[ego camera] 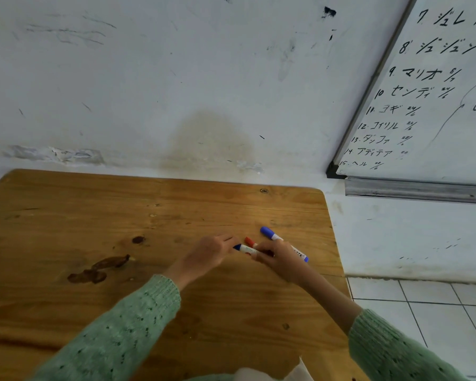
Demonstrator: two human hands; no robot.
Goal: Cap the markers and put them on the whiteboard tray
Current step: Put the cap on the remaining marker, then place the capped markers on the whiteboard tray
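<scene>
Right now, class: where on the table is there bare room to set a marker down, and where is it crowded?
Free: the table left of the left hand, and along the wall edge. Crowded: around the right hand, by the blue marker and red marker.

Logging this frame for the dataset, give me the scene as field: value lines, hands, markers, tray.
surface: wooden table against a marked white wall
left hand: at the dark blue cap end of a marker, fingers closed around it
right hand: grips the body of that marker
other markers: blue-capped marker lying on the table behind the right hand; red cap showing between the hands
whiteboard tray: grey, upper right, no markers visible on it
whiteboard: covered in handwriting
</scene>
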